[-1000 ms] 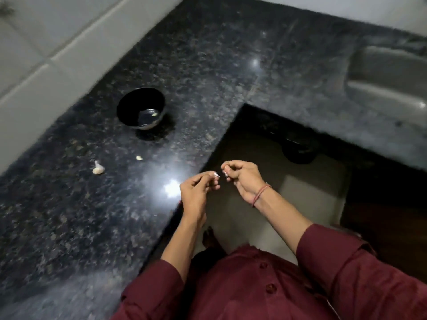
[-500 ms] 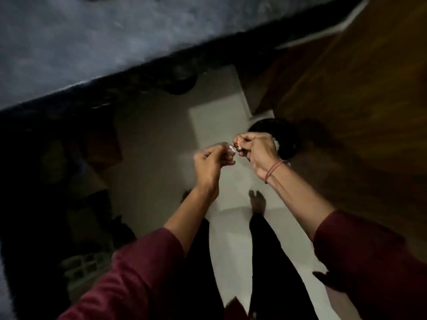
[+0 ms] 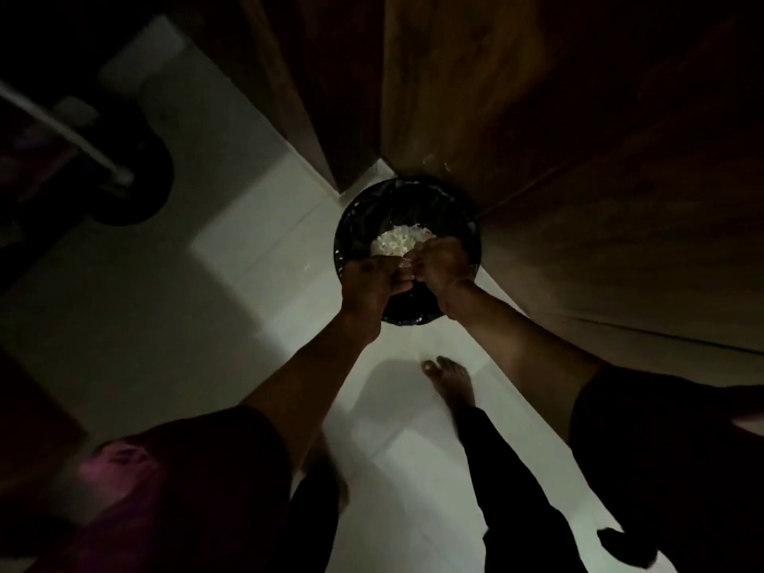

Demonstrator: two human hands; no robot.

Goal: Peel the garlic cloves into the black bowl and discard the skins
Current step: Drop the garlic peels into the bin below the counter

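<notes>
Black bin (image 3: pixel 407 314) below; left hand (image 3: pixel 370 283) and right hand (image 3: pixel 440 266) pinch one clove (image 3: pixel 407 264) together. A slip could drop it among the skins (image 3: pixel 395 241), or peel could miss onto the floor (image 3: pixel 256 258).

Glossy black bin (image 3: pixel 351 229) with creamy-white skins (image 3: pixel 395 244); pale white floor tiles (image 3: pixel 248 250), brown wood-grain doors (image 3: pixel 578 159), maroon sleeve (image 3: pixel 198 481).

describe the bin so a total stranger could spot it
Follow the wooden panels down to the pale floor. The bin stands at their foot, under the left hand and right hand pinching a garlic clove. Unlike the dark round thing further left, it holds a white heap of skins.
</notes>
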